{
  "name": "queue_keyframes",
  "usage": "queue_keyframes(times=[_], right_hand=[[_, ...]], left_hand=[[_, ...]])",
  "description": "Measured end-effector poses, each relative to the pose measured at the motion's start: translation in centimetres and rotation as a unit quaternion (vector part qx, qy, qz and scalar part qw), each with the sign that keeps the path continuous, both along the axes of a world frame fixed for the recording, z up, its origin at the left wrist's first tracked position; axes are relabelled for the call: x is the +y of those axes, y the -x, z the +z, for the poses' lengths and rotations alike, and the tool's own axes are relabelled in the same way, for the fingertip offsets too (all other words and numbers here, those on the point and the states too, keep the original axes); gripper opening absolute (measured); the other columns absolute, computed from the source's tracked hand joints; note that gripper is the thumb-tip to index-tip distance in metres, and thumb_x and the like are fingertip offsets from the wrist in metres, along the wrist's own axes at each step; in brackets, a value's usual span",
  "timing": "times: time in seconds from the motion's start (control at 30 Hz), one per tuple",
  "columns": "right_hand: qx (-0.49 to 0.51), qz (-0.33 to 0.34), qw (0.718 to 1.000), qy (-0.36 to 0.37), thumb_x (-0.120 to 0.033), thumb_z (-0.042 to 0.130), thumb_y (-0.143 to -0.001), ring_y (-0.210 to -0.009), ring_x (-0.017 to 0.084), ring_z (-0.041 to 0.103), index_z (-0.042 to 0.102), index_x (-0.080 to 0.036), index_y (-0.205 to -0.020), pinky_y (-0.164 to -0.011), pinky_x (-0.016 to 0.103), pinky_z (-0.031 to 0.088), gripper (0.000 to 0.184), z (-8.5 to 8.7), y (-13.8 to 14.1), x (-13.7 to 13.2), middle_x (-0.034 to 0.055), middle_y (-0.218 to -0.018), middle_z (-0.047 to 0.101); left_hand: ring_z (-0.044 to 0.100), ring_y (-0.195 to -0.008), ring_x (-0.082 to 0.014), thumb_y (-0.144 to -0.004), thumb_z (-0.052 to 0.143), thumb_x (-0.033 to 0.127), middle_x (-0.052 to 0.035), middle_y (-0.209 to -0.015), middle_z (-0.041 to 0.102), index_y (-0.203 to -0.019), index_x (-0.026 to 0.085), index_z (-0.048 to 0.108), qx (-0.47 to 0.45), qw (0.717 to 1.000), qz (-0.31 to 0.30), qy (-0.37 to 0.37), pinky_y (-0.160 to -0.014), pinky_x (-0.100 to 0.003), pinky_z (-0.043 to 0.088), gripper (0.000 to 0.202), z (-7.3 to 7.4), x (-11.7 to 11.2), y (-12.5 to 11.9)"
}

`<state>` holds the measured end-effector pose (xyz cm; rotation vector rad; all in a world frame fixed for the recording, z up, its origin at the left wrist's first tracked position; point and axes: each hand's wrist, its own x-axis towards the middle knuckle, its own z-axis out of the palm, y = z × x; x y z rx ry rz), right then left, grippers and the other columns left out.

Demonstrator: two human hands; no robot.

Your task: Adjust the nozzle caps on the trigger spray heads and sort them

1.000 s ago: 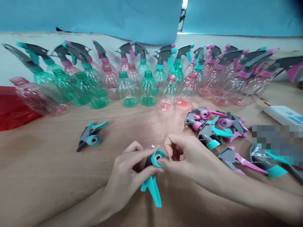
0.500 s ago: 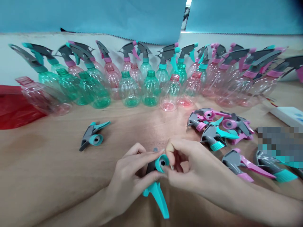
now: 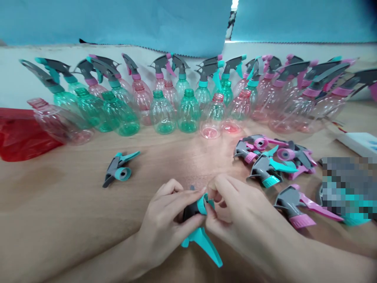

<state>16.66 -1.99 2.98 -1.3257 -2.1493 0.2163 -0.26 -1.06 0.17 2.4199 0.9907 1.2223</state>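
Note:
My left hand is closed around a grey and turquoise trigger spray head, its fingers and thumb on either side of the body. The turquoise trigger points down and to the right, towards me. The open collar of the spray head faces my right hand. My right thumb and fingers are pinched together at the collar's mouth. Whatever lies between those fingertips is hidden. Another grey and turquoise spray head lies on the table to the left, apart from both hands.
Loose spray heads with pink or turquoise collars lie in a heap at right. Behind stand several open bottles, green and pink, and a row of bottles with heads fitted. A red bag is at left, a white box at right.
The held spray head has turned so that its collar now faces more to the right and its trigger has swung right. My right fingertips have moved to the collar's mouth.

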Motion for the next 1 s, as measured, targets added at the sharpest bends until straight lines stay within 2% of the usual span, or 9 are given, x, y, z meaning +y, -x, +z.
queue_keyframes(times=[0.13, 0.23, 0.3, 0.4, 0.53, 0.67, 0.73, 0.87, 1.0], right_hand=[[-0.058, 0.016, 0.995, -0.079, -0.004, 0.039, -0.07, -0.045, 0.013, 0.046, 0.041, -0.02, -0.07, -0.041, 0.025, 0.024, 0.017, -0.1, 0.3, -0.7, -0.0022, -0.055, 0.045], [-0.087, 0.013, 0.992, -0.094, 0.0, 0.037, -0.07, -0.043, 0.012, 0.04, 0.039, -0.021, -0.069, -0.04, 0.026, 0.022, 0.022, 0.0, 0.3, -0.9, -0.0027, -0.054, 0.041], [-0.084, 0.018, 0.993, -0.085, 0.001, 0.037, -0.066, -0.044, 0.013, 0.04, 0.037, -0.022, -0.068, -0.041, 0.026, 0.023, 0.023, 0.1, 0.1, -0.8, -0.0021, -0.055, 0.042], [-0.056, 0.037, 0.998, -0.023, 0.0, 0.041, -0.062, -0.048, 0.013, 0.042, 0.034, -0.023, -0.069, -0.042, 0.025, 0.027, 0.025, 0.6, -0.6, -0.3, -0.0021, -0.059, 0.045], [0.035, 0.031, 0.996, 0.075, -0.004, 0.053, -0.067, -0.052, 0.01, 0.045, 0.039, -0.023, -0.073, -0.045, 0.021, 0.031, 0.024, 1.9, -1.8, 1.0, -0.0061, -0.062, 0.048], [0.153, 0.101, 0.96, 0.213, -0.015, 0.059, -0.076, -0.059, 0.008, 0.053, 0.043, -0.023, -0.074, -0.049, 0.018, 0.039, 0.018, 3.0, -2.7, 2.4, -0.0066, -0.069, 0.056], [0.175, 0.134, 0.943, 0.248, -0.015, 0.058, -0.079, -0.062, 0.007, 0.055, 0.044, -0.023, -0.076, -0.051, 0.016, 0.041, 0.017, 3.0, -2.9, 2.9, -0.0071, -0.071, 0.058], [0.148, 0.16, 0.949, 0.229, -0.004, 0.055, -0.076, -0.061, 0.006, 0.053, 0.047, -0.022, -0.073, -0.053, 0.015, 0.039, 0.02, 2.7, -3.0, 3.2, -0.0087, -0.068, 0.057], [0.096, 0.155, 0.974, 0.132, 0.001, 0.054, -0.073, -0.055, 0.005, 0.05, 0.049, -0.02, -0.069, -0.051, 0.016, 0.035, 0.022, 2.4, -2.8, 3.0, -0.0093, -0.06, 0.055]], left_hand=[[0.05, -0.068, -0.0165, -0.081, 0.062, 0.014, -0.0017, -0.076, 0.069, -0.107, 0.021, 0.061, 0.035, 0.999, 0.015, -0.011, -0.059, -0.029, 0.047, 0.027, -0.2, -0.2, 0.1], [0.05, -0.068, -0.0176, -0.081, 0.062, 0.014, -0.0017, -0.07, 0.067, -0.105, 0.019, 0.062, 0.057, 0.998, 0.024, -0.012, -0.058, -0.029, 0.045, 0.024, -0.1, -0.2, 0.1], [0.05, -0.069, -0.0174, -0.081, 0.062, 0.014, -0.0021, -0.074, 0.067, -0.105, 0.019, 0.061, 0.045, 0.999, 0.018, -0.019, -0.058, -0.029, 0.045, 0.024, 0.0, -0.1, 0.0], [0.049, -0.068, -0.0159, -0.082, 0.064, 0.017, -0.0012, -0.073, 0.064, -0.108, 0.02, 0.061, 0.011, 1.0, 0.011, 0.016, -0.057, -0.026, 0.045, 0.026, 0.1, 0.0, 0.0], [0.051, -0.067, -0.0141, -0.079, 0.07, 0.021, 0.0003, -0.073, 0.055, -0.109, 0.024, 0.063, -0.041, 0.99, 0.014, 0.133, -0.053, -0.022, 0.044, 0.031, -0.2, 0.1, 0.3], [0.05, -0.062, -0.0115, -0.076, 0.072, 0.021, 0.0004, -0.078, 0.05, -0.11, 0.027, 0.063, -0.102, 0.972, -0.001, 0.213, -0.048, -0.02, 0.044, 0.036, -0.9, 0.2, 0.6], [0.051, -0.065, -0.0123, -0.076, 0.073, 0.021, 0.0, -0.079, 0.05, -0.114, 0.027, 0.062, -0.111, 0.968, -0.006, 0.226, -0.049, -0.02, 0.045, 0.04, -1.1, 0.2, 0.7], [0.052, -0.071, -0.0138, -0.077, 0.071, 0.017, -0.0009, -0.082, 0.053, -0.117, 0.028, 0.061, -0.109, 0.967, -0.024, 0.228, -0.055, -0.021, 0.046, 0.042, -1.0, 0.2, 0.7], [0.052, -0.07, -0.0129, -0.078, 0.07, 0.016, -0.0012, -0.085, 0.054, -0.116, 0.029, 0.061, -0.118, 0.964, -0.04, 0.235, -0.053, -0.02, 0.044, 0.041, -0.8, 0.2, 0.7]])
